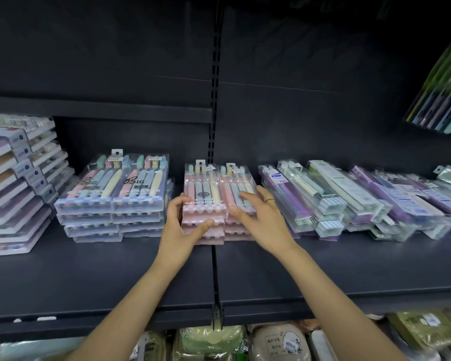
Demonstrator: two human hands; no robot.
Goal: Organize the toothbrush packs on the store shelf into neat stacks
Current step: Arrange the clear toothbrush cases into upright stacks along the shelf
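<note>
Black metal shelf (323, 267), two bays joined at a slotted upright, carries every lot I list from my remote seat. Lot one, far left: a tall leaning stack of purple-and-white flat packs (13, 188), edges stepped and uneven. Lot two, far right: a loose spread of clear purple toothbrush packs (354, 201), overlapping at different angles, several tilted on their neighbours. Lot three, left of centre: two side-by-side stacks of blue checked toothbrush packs (112, 196), lower layers slightly out of line. Lot four, centre, straddling the bay joint: two side-by-side stacks of pink checked toothbrush packs (206, 199), touching each other, near the purple spread. Lot five, lower shelf at the bottom edge: bagged goods (276, 342), blurred. Left hand (180, 225): fingers curled against the left side of the left pink stack, thumb laid across its front edge, gripping it. Right hand (261, 217): fingers straight and spread, resting flat on top of the right pink stack, thumb at its front edge; a ring (270, 200) sits on one finger. Both forearms reach up from the frame's bottom.
</note>
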